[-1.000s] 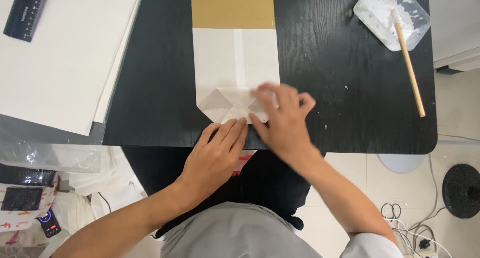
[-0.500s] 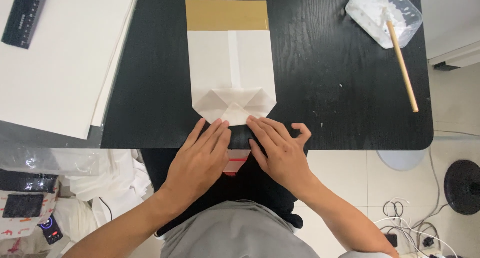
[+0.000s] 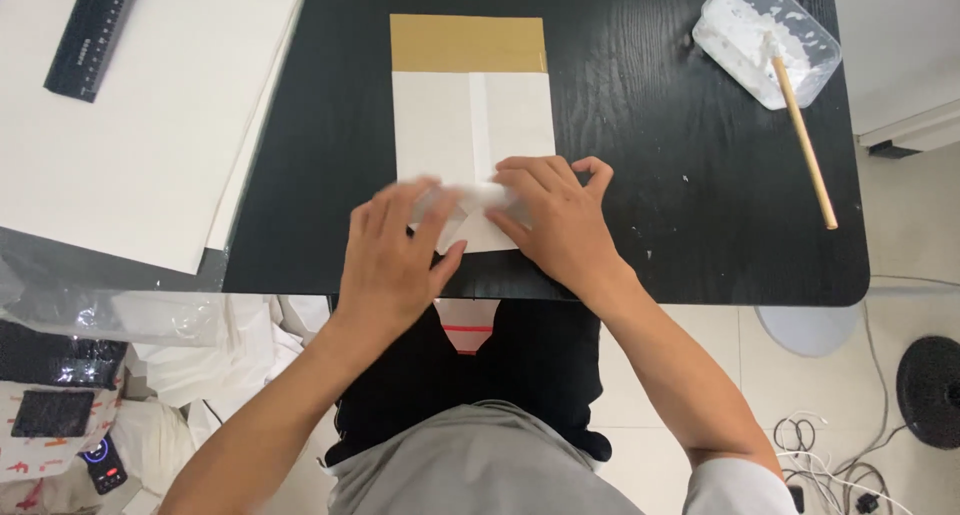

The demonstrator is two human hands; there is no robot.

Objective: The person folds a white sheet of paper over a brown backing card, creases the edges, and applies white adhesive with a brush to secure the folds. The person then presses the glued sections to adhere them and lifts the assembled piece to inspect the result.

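Both hands press flat on the near end of a white folded paper bag [image 3: 470, 125] lying on a black table [image 3: 650, 225]. The left hand [image 3: 395, 260] and right hand [image 3: 555, 220] lie open, gripping nothing. Uneven pressure could skew the fold; the glue tub [image 3: 765, 40] sits far right of the bag.

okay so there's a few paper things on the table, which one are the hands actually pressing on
The folded white paper bag with the tan band at its far end, on the black table. Both the left hand and right hand press its near end; the large white sheets lie untouched.
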